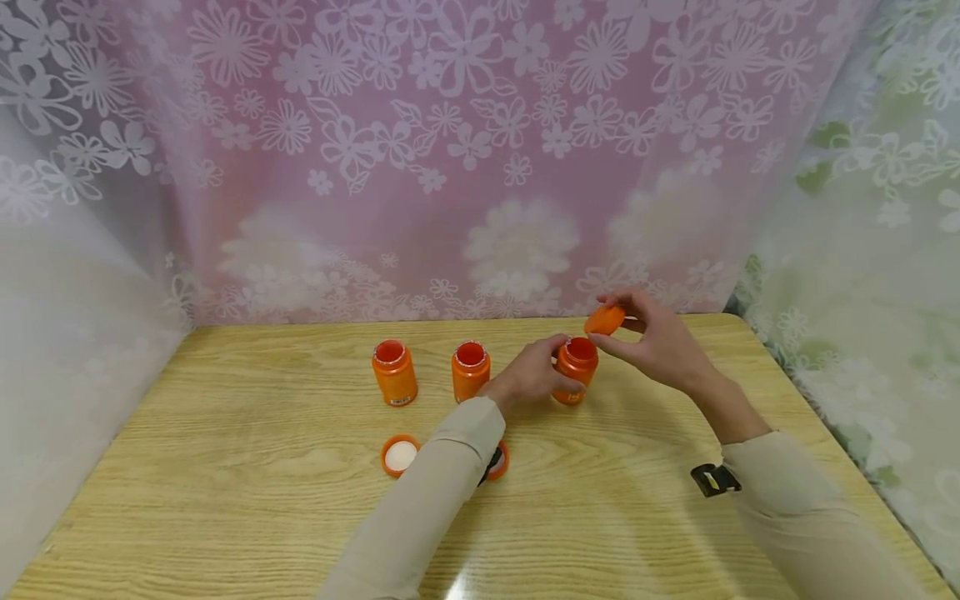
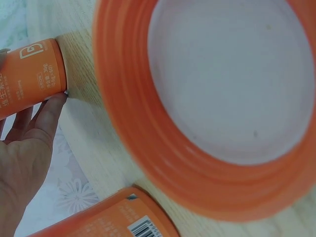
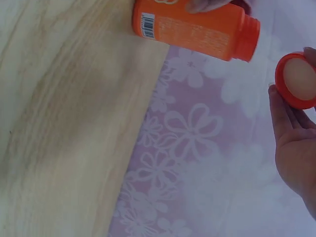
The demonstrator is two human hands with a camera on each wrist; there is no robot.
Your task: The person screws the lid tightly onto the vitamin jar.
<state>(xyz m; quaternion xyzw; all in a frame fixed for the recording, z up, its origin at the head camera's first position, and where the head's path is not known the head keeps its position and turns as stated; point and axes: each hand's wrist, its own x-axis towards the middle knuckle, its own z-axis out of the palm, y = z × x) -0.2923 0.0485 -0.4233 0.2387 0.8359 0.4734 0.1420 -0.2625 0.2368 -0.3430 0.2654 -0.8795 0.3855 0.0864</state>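
Note:
My left hand (image 1: 534, 371) grips an orange bottle (image 1: 577, 362) that stands without its lid on the table's right half. Just above and right of its mouth, my right hand (image 1: 660, 342) pinches an orange lid (image 1: 604, 320) by its rim, apart from the bottle. The right wrist view shows the pale inner disc of this lid (image 3: 299, 81) beside the threaded neck of the bottle (image 3: 197, 29). To the left, two more lidless orange bottles stand upright: a middle one (image 1: 471, 372) partly behind my left wrist, and a far-left one (image 1: 394, 375).
On the wooden table (image 1: 225, 467), one lid (image 1: 400, 456) lies with its white inside up. Another lid (image 1: 501, 462) is mostly hidden under my left forearm; its pale inside looms large in the left wrist view. A pink flowered curtain (image 1: 450, 208) hangs behind the table.

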